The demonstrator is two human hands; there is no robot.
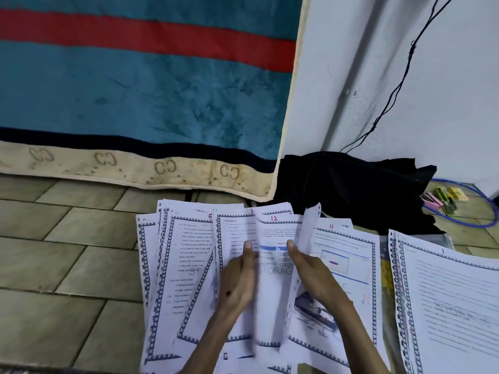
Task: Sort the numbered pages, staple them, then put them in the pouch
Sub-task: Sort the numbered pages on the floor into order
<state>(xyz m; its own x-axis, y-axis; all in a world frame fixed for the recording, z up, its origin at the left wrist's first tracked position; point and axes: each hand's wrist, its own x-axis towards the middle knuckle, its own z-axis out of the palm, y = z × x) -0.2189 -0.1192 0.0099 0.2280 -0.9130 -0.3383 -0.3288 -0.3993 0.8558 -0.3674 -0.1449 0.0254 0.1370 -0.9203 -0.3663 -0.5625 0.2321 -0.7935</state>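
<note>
Several printed pages with blue checkered borders and red handwritten numbers lie fanned out on the tiled floor. My left hand [239, 276] grips the left part of the fan, thumb on the page beside page 12 [272, 265]. My right hand [310, 271] pinches a lifted sheet that stands on edge to the right of page 12. Page 5 [189, 255] lies at the left and page 4 [348, 255] at the right. Page 1 [448, 300] lies apart at the far right. A clear pouch [387, 271] with yellow contents shows between page 4 and page 1.
A teal and red blanket [135, 98] hangs down behind the pages. A black cloth [351, 190] lies at the wall's foot with a black cord [399, 85] above it. Coloured small items [442, 198] and a blue cable [486, 220] lie at the far right.
</note>
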